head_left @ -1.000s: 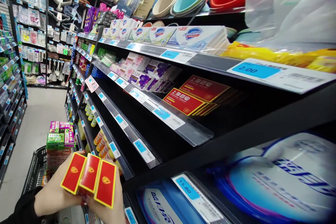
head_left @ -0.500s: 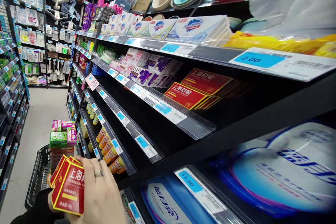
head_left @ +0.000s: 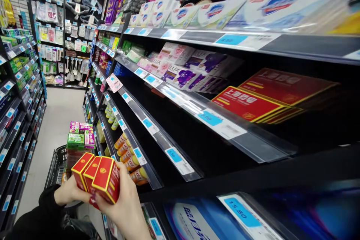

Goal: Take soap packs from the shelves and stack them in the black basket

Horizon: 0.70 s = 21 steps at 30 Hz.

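Three red soap boxes (head_left: 106, 176) with yellow edges stand side by side between my hands, their small ends turned up toward me. My left hand (head_left: 69, 192) grips the row from the left, its thumb across the near side. On the right, my right hand (head_left: 128, 198) is closed round the nearest box, with its thumb low in front. Fingers behind the boxes are hidden. More red soap boxes (head_left: 247, 103) lie stacked on the middle shelf at the right, away from my hands.
A black basket (head_left: 54, 163) stands on the aisle floor (head_left: 57, 110) beyond my hands, near green and pink packs (head_left: 75, 140). Shelving runs along the right, with orange bottles (head_left: 132, 157), purple-and-white soap boxes (head_left: 182, 77) and a protruding shelf edge (head_left: 253, 138). More shelves (head_left: 17, 127) line the left.
The red boxes have turned from showing a printed broad face to showing their ends. My left hand has come into view beside them. The shelves have shifted rightward in view.
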Motion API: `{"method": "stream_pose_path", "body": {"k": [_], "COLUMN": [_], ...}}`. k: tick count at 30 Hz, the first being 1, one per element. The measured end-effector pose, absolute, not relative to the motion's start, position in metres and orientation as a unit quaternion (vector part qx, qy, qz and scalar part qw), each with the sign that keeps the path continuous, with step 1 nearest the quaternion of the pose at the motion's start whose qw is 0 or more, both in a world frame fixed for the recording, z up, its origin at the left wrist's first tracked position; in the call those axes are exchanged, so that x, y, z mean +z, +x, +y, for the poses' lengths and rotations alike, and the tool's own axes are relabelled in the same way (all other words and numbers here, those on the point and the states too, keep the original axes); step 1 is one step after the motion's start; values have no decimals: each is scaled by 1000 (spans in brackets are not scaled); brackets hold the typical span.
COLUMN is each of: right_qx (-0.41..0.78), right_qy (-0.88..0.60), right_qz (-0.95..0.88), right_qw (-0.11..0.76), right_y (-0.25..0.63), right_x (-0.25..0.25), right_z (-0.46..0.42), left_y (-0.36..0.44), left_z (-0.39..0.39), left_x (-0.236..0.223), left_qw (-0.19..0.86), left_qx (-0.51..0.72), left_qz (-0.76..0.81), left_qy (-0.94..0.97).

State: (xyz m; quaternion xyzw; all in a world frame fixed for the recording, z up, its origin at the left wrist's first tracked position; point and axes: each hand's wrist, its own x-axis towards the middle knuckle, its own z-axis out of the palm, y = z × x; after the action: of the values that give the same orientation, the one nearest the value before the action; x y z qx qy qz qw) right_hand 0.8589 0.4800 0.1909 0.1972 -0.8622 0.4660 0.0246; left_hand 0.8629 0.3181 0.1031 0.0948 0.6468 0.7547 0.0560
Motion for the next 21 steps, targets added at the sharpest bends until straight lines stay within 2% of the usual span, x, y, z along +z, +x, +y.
{"method": "stream_pose_path", "body": {"k": [3, 7, 11, 16, 21], "right_qx": [557, 708, 797, 818, 783], "right_qy": [172, 123, 15, -92, -190], "right_qz": [-812, -692, -579, -513, -519], "right_qw": [0, -68, -171, -243, -286], "right_y": [847, 837, 838, 853, 858], "right_x": [149, 102, 77, 31, -37], "right_z": [477, 464, 452, 450, 463], "left_y": [859, 854, 853, 866, 889], "left_z": [306, 293, 287, 287, 284], "left_x": [105, 101, 83, 48, 6], "left_qw": [112, 110, 96, 137, 178], "left_qx": [795, 808, 810, 810, 806], "left_qz": [590, 576, 579, 560, 507], "left_qy": [83, 47, 1, -105, -249]}}
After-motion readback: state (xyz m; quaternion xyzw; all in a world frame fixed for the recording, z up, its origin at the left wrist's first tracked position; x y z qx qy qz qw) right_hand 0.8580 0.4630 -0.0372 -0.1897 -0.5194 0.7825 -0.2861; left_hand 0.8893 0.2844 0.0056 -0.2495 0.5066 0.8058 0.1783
